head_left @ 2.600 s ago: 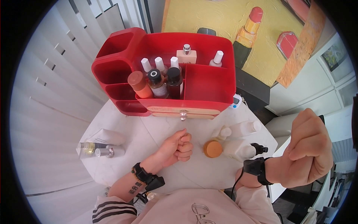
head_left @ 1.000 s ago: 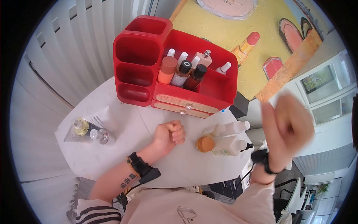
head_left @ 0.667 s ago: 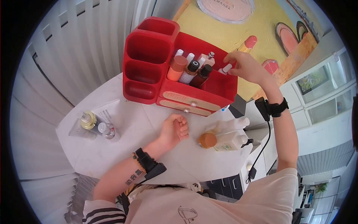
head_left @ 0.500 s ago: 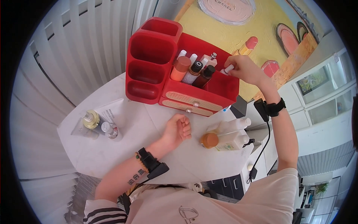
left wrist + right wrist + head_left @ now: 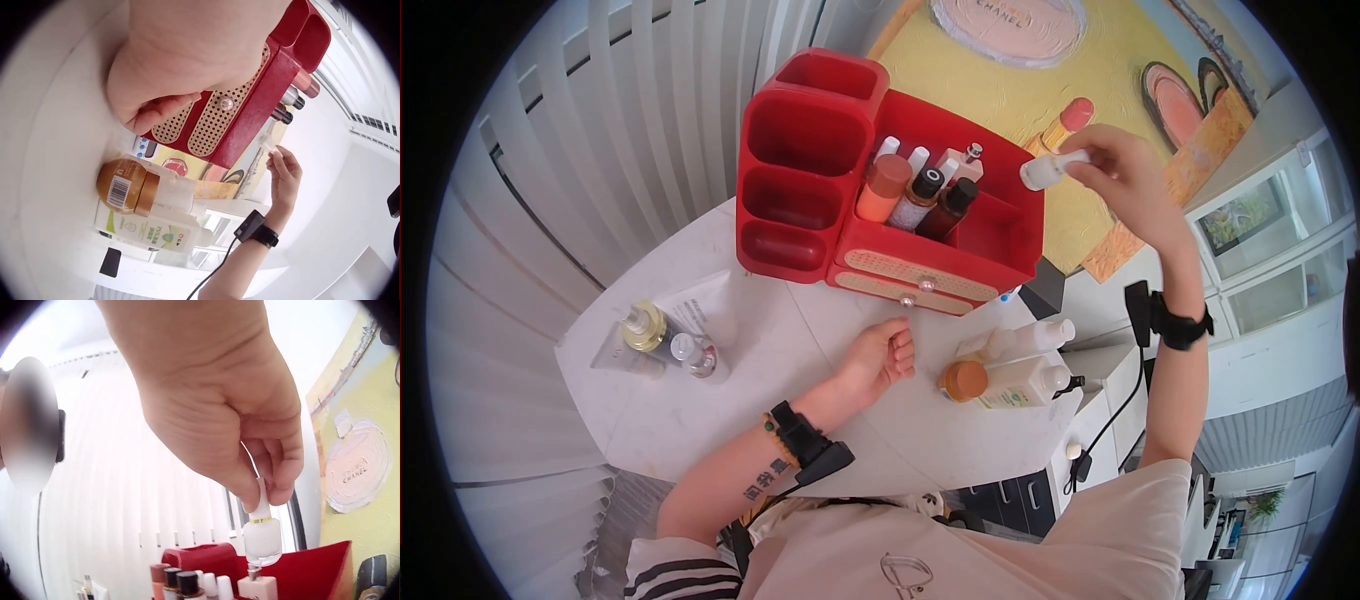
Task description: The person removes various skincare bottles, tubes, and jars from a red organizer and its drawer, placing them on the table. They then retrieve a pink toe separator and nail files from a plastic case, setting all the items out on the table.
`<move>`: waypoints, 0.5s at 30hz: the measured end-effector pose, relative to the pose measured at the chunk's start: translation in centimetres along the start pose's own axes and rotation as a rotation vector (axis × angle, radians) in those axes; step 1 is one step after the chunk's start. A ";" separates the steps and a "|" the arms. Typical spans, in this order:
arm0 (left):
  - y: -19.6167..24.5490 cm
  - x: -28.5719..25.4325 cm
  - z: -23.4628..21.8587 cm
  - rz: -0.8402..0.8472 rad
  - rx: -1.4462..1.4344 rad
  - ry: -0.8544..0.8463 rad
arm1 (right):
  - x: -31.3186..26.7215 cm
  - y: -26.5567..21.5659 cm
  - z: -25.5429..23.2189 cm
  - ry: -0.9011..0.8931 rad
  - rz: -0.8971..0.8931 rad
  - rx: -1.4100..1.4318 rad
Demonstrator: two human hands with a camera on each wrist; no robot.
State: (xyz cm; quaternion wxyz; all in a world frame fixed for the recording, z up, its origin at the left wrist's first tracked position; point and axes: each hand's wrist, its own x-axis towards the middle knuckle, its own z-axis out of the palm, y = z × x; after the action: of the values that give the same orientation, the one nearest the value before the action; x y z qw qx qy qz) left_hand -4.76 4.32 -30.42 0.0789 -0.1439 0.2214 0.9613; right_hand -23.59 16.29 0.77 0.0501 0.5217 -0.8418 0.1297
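Red organizer (image 5: 800, 180) (perforated tan drawer fronts (image 5: 910, 272)); white nail-polish bottle (image 5: 262, 534), gold band; orange-capped bottle (image 5: 963, 380); white marbled table (image 5: 730, 390).

Organizer (image 5: 800, 190): at the back of the table (image 5: 700, 410), bottles standing in its middle compartment.
Right hand (image 5: 1125, 175): above the organizer's right end, pinching a small bottle (image 5: 1045, 170) by the cap, clear of the compartments.
Left hand (image 5: 880, 360): resting on the table before the organizer's drawers.
Lying bottles (image 5: 1010, 370): on the table, just right of the left hand.
Tube and vials (image 5: 660, 335): on the table's left side, well apart from the left hand.
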 end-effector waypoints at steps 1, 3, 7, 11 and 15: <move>-0.1 -0.1 0.1 -0.004 -0.003 0.003 | -0.7 -0.8 -0.7 -0.001 0.041 0.070; 0.3 -0.5 0.8 0.011 0.045 0.035 | -2.1 -2.4 -1.5 -0.023 -0.019 0.204; 0.1 -0.4 0.2 0.029 0.023 0.018 | -4.0 -4.7 -0.6 -0.052 -0.246 0.604; 0.2 -0.4 0.1 0.048 -0.045 -0.010 | -4.8 -7.7 0.8 -0.059 -0.273 0.740; -0.5 1.2 -0.7 0.256 0.215 -0.048 | -5.0 -9.2 2.4 -0.108 -0.372 0.876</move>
State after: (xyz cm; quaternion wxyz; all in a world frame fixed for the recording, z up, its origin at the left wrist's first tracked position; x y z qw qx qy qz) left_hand -5.55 4.57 -31.62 -0.0241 -0.0820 0.3374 0.9375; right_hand -13.01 16.07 -1.10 -0.1959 0.6415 -0.6017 0.4337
